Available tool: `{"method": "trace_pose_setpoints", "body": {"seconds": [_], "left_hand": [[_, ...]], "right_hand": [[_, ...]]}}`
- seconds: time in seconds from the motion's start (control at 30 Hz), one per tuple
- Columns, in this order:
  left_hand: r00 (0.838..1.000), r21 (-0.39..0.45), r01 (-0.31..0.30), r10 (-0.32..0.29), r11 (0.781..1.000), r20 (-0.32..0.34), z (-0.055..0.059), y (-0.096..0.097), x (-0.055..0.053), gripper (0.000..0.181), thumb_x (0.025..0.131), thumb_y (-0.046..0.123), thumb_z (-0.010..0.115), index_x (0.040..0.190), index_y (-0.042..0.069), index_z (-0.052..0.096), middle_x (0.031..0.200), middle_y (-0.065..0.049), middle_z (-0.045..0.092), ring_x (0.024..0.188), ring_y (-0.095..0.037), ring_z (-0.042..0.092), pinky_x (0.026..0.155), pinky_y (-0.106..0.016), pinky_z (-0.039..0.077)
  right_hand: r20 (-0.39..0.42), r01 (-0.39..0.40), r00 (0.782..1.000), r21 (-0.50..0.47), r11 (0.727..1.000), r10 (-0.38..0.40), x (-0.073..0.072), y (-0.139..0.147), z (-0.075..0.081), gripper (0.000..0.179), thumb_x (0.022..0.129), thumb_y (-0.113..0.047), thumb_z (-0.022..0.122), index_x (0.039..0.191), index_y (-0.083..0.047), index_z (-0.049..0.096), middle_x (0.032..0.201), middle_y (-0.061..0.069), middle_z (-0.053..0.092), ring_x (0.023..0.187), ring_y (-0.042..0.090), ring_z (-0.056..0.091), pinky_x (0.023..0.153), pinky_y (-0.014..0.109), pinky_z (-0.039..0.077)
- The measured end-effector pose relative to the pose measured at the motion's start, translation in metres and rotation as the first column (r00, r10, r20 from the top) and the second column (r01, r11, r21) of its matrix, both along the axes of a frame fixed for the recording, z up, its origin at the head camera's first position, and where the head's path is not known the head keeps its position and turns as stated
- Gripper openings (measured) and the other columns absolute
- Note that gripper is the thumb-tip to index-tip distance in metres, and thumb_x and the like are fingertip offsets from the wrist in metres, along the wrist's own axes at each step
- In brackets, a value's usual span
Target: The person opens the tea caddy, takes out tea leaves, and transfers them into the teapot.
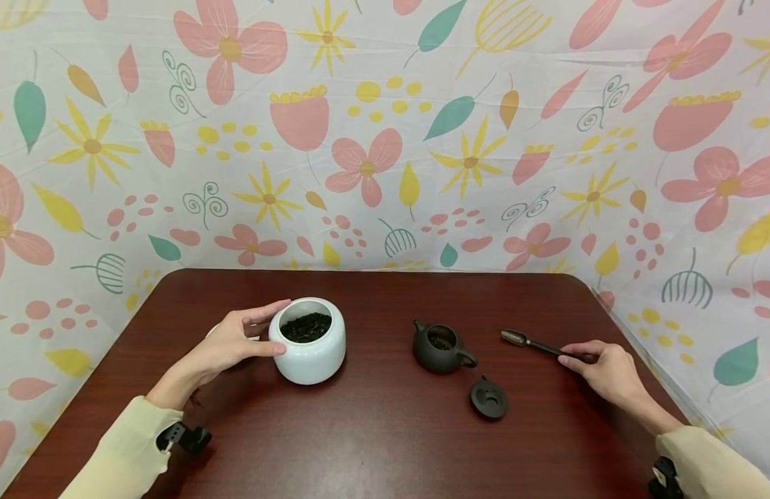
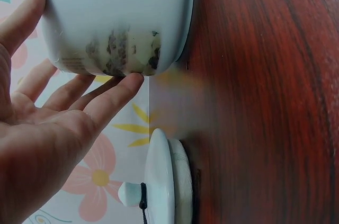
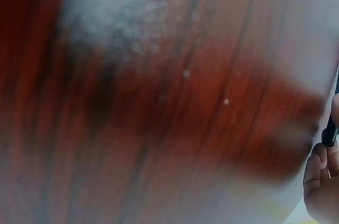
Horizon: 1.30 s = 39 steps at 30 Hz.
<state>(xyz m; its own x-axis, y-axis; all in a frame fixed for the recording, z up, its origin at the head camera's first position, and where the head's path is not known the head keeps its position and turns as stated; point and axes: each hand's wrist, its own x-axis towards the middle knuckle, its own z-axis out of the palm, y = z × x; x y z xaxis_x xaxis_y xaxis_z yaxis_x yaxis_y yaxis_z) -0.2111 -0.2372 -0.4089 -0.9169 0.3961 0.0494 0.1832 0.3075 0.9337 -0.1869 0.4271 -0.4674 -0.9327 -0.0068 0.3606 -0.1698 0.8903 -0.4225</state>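
My left hand (image 1: 235, 339) holds the side of a white ceramic jar (image 1: 316, 360), thumb on the near side and fingers on the far side. Dark loose tea leaves (image 1: 305, 327) fill the jar, which stands upright on the table. At the right, my right hand (image 1: 609, 371) pinches the dark handle of a small tea scoop (image 1: 515, 337), its metal head pointing left. Between the hands sits a dark teapot (image 1: 441, 350), uncovered, with some leaves inside. Its lid (image 1: 488, 398) lies on the table by the handle.
The jar's white knobbed lid (image 2: 161, 181) lies on the table beside the left hand, mostly hidden by that hand in the head view. A dark red wooden table (image 1: 372, 443) carries everything. Behind it hangs a flower-patterned cloth (image 1: 366, 235).
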Motion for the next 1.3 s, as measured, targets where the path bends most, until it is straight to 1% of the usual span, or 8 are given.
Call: {"method": "trace_pose_setpoints", "body": {"seconds": [0.17,0.27,0.57,0.73,0.83,1.0,1.13,1.3], "left_hand": [[1.000,-0.017,-0.005,0.005,1.000,-0.012,0.001,0.000,0.001,0.080,0.087,0.020,0.089,0.158,0.017,0.051,0.156,-0.006,0.054,0.144,-0.037,0.047,0.117,-0.065,0.031],[1.000,-0.020,-0.008,0.008,1.000,-0.015,0.000,0.000,0.001,0.081,0.087,0.020,0.089,0.159,0.016,0.051,0.156,-0.005,0.054,0.144,-0.037,0.047,0.117,-0.064,0.031],[1.000,0.011,-0.001,0.001,1.000,0.020,0.000,0.000,0.002,0.081,0.088,0.018,0.089,0.159,0.015,0.050,0.156,-0.006,0.053,0.144,-0.037,0.048,0.113,-0.062,0.035],[1.000,0.012,0.001,-0.001,1.000,0.007,-0.001,0.000,0.003,0.080,0.088,0.017,0.088,0.159,0.015,0.051,0.155,-0.006,0.054,0.143,-0.037,0.049,0.113,-0.063,0.036],[1.000,0.007,0.003,-0.003,1.000,0.004,-0.001,0.000,0.003,0.079,0.089,0.018,0.088,0.158,0.017,0.051,0.155,-0.006,0.055,0.142,-0.036,0.050,0.112,-0.059,0.038],[1.000,0.028,0.007,-0.007,1.000,0.012,0.000,0.000,0.004,0.079,0.088,0.015,0.088,0.158,0.013,0.051,0.156,-0.007,0.053,0.143,-0.037,0.049,0.109,-0.043,0.046],[1.000,0.033,-0.003,0.002,0.999,0.011,0.002,-0.001,0.007,0.080,0.088,0.015,0.088,0.159,0.011,0.050,0.157,-0.009,0.051,0.143,-0.040,0.047,0.107,-0.042,0.047],[0.999,0.048,-0.041,0.042,0.998,-0.022,0.007,-0.009,0.011,0.076,0.090,0.013,0.086,0.157,0.011,0.051,0.158,-0.016,0.050,0.142,-0.040,0.049,0.098,-0.030,0.053]], "right_hand": [[0.018,0.003,1.000,0.004,1.000,-0.003,0.000,-0.001,-0.001,0.011,0.085,-0.016,0.090,0.093,-0.013,0.085,0.095,0.008,0.076,0.080,0.018,0.065,0.064,0.026,0.046],[0.016,-0.007,1.000,0.007,1.000,0.007,-0.001,-0.001,0.000,0.010,0.084,-0.015,0.090,0.092,-0.012,0.085,0.094,0.007,0.076,0.077,0.011,0.060,0.063,0.026,0.045],[0.010,-0.020,1.000,0.013,1.000,0.020,0.001,-0.002,0.001,0.012,0.084,-0.013,0.090,0.093,-0.009,0.084,0.093,0.007,0.075,0.075,0.012,0.060,0.061,0.028,0.045],[0.008,-0.025,1.000,0.023,0.999,0.025,0.002,-0.002,0.001,0.016,0.083,-0.014,0.090,0.097,-0.007,0.084,0.093,0.007,0.073,0.073,0.009,0.055,0.060,0.028,0.043],[0.008,-0.020,1.000,0.029,0.999,0.020,0.003,-0.002,0.002,0.019,0.082,-0.015,0.091,0.098,-0.006,0.084,0.093,0.008,0.073,0.073,0.011,0.056,0.060,0.029,0.043],[-0.010,-0.021,1.000,0.043,0.999,0.022,0.004,-0.002,0.004,0.022,0.081,-0.016,0.092,0.098,-0.005,0.083,0.098,0.013,0.074,0.079,0.025,0.064,0.063,0.033,0.045],[-0.048,-0.020,0.999,0.036,0.999,0.022,0.007,-0.004,0.009,0.022,0.081,-0.016,0.093,0.098,-0.006,0.083,0.102,0.015,0.074,0.085,0.034,0.068,0.065,0.034,0.049],[-0.094,-0.047,0.994,0.019,0.999,0.049,0.011,-0.015,0.019,0.020,0.080,-0.015,0.093,0.096,-0.007,0.084,0.101,0.011,0.074,0.087,0.037,0.072,0.067,0.026,0.049]]}}
